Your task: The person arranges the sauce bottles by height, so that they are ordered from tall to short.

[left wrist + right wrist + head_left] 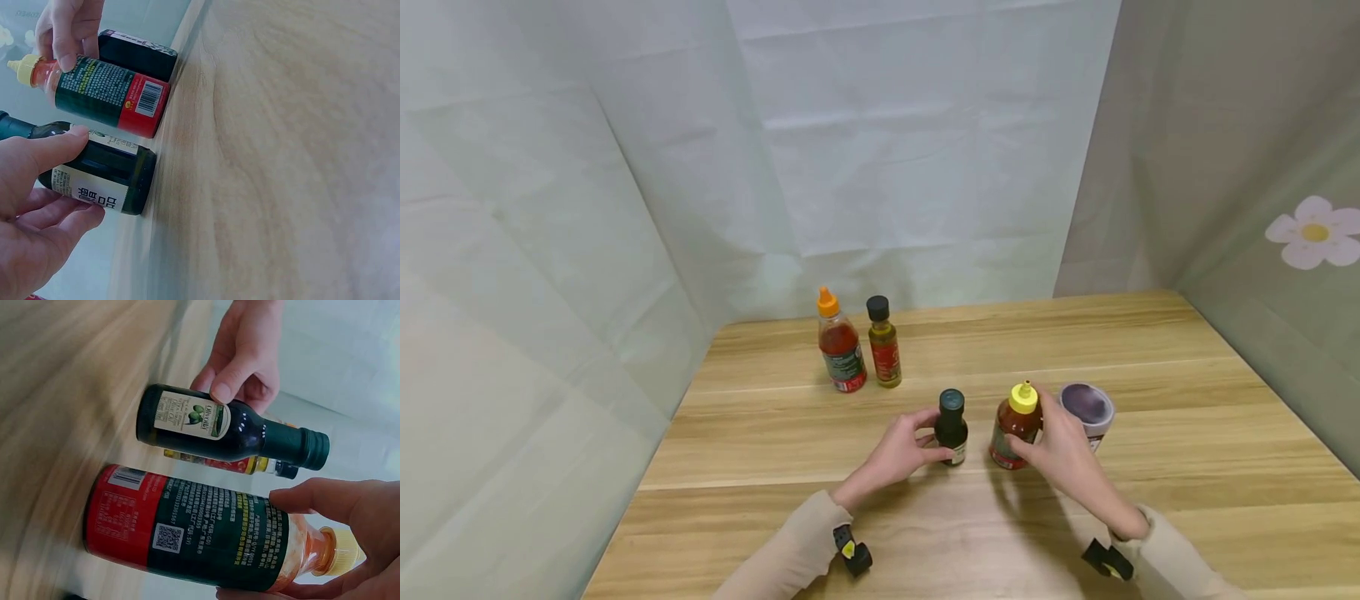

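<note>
The left hand (901, 450) has its fingers round a dark olive oil bottle (952, 432), upright on the worktop (760, 442), cap (952, 400) skyward. Just beside, the right hand's (1066, 446) fingers grip a yellow-topped sauce bottle (1011, 427), its long axis vertical, nozzle (1027, 385) upward.

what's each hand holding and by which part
The left hand holds a dark green glass bottle by its labelled body; the right hand a yellow-capped red-sauce bottle by its upper body.
</note>
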A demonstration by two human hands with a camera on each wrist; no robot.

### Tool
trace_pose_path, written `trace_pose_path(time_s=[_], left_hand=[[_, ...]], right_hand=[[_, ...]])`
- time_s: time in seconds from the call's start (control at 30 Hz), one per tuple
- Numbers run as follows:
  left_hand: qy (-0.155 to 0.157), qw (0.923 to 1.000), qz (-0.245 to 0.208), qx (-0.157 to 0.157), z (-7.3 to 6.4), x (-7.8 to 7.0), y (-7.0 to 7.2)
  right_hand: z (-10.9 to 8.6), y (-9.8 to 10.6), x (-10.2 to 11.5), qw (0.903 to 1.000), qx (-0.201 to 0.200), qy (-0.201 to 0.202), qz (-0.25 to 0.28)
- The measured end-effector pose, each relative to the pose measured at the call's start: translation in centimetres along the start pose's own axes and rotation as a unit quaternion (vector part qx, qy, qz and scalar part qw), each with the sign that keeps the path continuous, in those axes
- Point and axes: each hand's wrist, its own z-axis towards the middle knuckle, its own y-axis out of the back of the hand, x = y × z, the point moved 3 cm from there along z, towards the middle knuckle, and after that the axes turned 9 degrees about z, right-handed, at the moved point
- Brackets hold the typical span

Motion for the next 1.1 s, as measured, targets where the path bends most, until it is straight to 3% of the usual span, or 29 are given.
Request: trace_pose_path(time_s=[0.43, 0.67, 1.1], left_hand=[[0.004, 0.9999, 0.013, -0.002, 0.0, -0.3, 0.0], [-0.004, 1.0, 0.005, -0.002, -0.1, -0.2, 0.1], [-0.008, 0.9998, 0.019, 0.002, 0.0, 0.1, 0.1]], right_hand=[[2.1, 0.6, 1.3, 0.9995, -0.017, 0.022, -0.012], [4.2, 0.7, 2.3, 0.9995, -0.002, -0.008, 0.032], [7.6, -0.6, 2.9, 0.995, -0.019, -0.04, 0.09]])
